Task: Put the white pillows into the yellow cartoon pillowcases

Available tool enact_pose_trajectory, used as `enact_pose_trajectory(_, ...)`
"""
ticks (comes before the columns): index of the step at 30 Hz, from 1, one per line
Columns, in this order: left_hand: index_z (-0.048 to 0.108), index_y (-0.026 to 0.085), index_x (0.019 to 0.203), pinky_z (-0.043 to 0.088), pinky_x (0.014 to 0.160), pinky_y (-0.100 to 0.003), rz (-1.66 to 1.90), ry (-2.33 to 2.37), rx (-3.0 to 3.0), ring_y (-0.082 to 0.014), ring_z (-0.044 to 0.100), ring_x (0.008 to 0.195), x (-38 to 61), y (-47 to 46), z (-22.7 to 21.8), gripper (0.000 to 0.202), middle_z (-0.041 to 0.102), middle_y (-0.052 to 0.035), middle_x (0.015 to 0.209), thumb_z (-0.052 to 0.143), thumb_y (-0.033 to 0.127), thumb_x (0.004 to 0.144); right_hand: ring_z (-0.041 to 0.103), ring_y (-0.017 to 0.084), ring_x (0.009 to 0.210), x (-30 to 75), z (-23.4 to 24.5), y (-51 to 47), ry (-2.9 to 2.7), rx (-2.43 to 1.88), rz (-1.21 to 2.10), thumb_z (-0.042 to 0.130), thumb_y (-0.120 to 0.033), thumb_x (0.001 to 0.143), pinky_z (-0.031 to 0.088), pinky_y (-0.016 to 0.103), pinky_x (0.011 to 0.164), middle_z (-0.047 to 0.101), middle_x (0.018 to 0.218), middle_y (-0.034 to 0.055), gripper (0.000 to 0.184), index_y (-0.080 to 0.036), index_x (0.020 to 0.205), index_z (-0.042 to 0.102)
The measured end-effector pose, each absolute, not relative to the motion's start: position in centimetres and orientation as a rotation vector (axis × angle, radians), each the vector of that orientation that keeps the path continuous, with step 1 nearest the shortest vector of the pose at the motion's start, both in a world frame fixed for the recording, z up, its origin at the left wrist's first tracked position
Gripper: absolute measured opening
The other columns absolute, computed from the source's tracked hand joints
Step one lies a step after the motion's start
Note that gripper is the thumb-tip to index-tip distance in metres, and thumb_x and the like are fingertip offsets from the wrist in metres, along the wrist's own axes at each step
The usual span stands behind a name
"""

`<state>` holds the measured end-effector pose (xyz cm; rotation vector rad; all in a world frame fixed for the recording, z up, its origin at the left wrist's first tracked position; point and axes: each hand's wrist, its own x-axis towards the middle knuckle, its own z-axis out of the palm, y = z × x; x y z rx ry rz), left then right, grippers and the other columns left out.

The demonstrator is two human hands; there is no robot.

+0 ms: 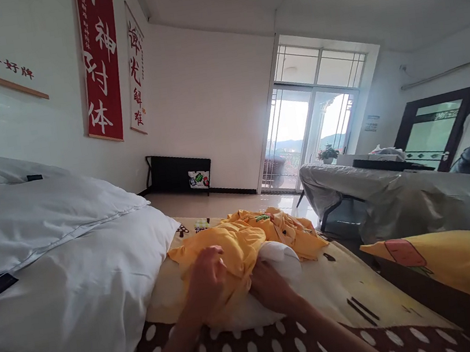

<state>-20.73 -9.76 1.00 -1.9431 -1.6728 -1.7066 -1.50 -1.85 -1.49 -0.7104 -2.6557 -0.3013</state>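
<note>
A yellow pillowcase (229, 241) lies bunched on the blanket in front of me, with part of a white pillow (285, 256) showing out of its right side. My left hand (208, 270) is closed on the yellow cloth, fingers curled into its near left part. Over at the case's right edge, my right hand (270, 287) presses in between the cloth and the white pillow. Its fingertips are hidden there. More yellow printed cloth (288, 227) spreads behind the white pillow, crumpled.
Stacked white pillows (78, 274) rise at my left. A cream and brown spotted blanket (337, 284) lies beneath the work. To the right rests a yellow printed pillow (461, 261), below a table under a plastic cover (400, 199). A black folded frame (169, 173) leans on the far wall.
</note>
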Motion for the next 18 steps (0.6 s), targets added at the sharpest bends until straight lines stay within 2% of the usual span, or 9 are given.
enact_pose_trajectory(2, 0.052, 0.017, 0.113, 0.032, 0.107, -0.046, -1.898, -1.686, -1.693, -0.0257, 0.047, 0.121, -24.7, -8.1, 0.5, 0.036, 0.056, -0.0124, 0.122, 0.048, 0.024, 0.079, 0.042, 0.029, 0.121, 0.4, -1.0, -2.8, -2.712, -0.757, -0.341, 0.048, -0.031, 0.089, 0.039, 0.045, 0.096, 0.054, 0.128, 0.0090, 0.026, -0.024, 0.111, 0.060)
enact_pose_trajectory(4, 0.045, 0.016, 0.123, 0.027, 0.110, -0.051, -2.117, -1.812, -1.580, -0.0314, 0.038, 0.130, -27.7, -6.4, -0.6, 0.057, 0.047, -0.0154, 0.133, 0.060, 0.034, 0.071, 0.042, 0.030, 0.118, 2.1, -0.9, -4.0, -2.770, -0.779, -0.344, 0.053, -0.035, 0.086, 0.039, 0.046, 0.096, 0.053, 0.127, 0.0090, 0.027, -0.024, 0.109, 0.060)
enact_pose_trajectory(6, 0.043, 0.016, 0.128, 0.034, 0.105, -0.050, -2.240, -1.874, -1.709, -0.0339, 0.042, 0.127, -28.8, -5.4, -1.7, 0.073, 0.049, -0.0165, 0.133, 0.066, 0.043, 0.065, 0.042, 0.031, 0.116, 3.4, -0.8, -5.2, -2.820, -0.776, -0.314, 0.058, -0.036, 0.082, 0.038, 0.047, 0.096, 0.051, 0.128, 0.0093, 0.033, -0.023, 0.112, 0.059)
enact_pose_trajectory(8, 0.044, 0.018, 0.129, 0.043, 0.099, -0.044, -2.272, -1.792, -2.041, -0.0313, 0.050, 0.121, -27.8, -5.5, -1.9, 0.075, 0.054, -0.0139, 0.129, 0.068, 0.047, 0.064, 0.042, 0.030, 0.115, 4.2, -0.6, -6.4, -2.854, -0.765, -0.252, 0.058, -0.031, 0.079, 0.039, 0.048, 0.096, 0.049, 0.130, 0.0092, 0.040, -0.024, 0.118, 0.056)
enact_pose_trajectory(11, 0.049, 0.020, 0.124, 0.047, 0.093, -0.036, -2.252, -1.629, -2.408, -0.0269, 0.055, 0.113, -24.5, -7.3, -0.3, 0.066, 0.058, -0.0100, 0.124, 0.070, 0.040, 0.065, 0.043, 0.031, 0.117, 4.1, 0.0, -7.8, -2.856, -0.761, -0.180, 0.054, -0.018, 0.075, 0.038, 0.049, 0.097, 0.048, 0.132, 0.0091, 0.047, -0.025, 0.122, 0.055)
enact_pose_trajectory(15, 0.063, 0.014, 0.094, 0.049, 0.079, -0.031, -2.125, -1.634, -2.496, -0.0221, 0.061, 0.090, -21.9, -9.5, 1.9, 0.028, 0.068, -0.0078, 0.096, 0.062, 0.025, 0.068, 0.045, 0.035, 0.121, 4.1, 0.9, -8.7, -2.849, -0.700, -0.099, 0.057, -0.011, 0.070, 0.042, 0.048, 0.096, 0.049, 0.135, 0.0100, 0.058, -0.028, 0.125, 0.056)
enact_pose_trajectory(18, 0.063, 0.013, 0.078, 0.049, 0.070, -0.029, -2.143, -1.713, -2.450, -0.0203, 0.060, 0.079, -23.2, -9.6, 1.7, 0.020, 0.067, -0.0051, 0.080, 0.055, 0.022, 0.063, 0.050, 0.030, 0.120, 6.2, 1.4, -7.5, -2.667, -0.588, -0.047, 0.053, -0.012, 0.077, 0.043, 0.046, 0.097, 0.053, 0.134, 0.0058, 0.054, -0.032, 0.127, 0.056)
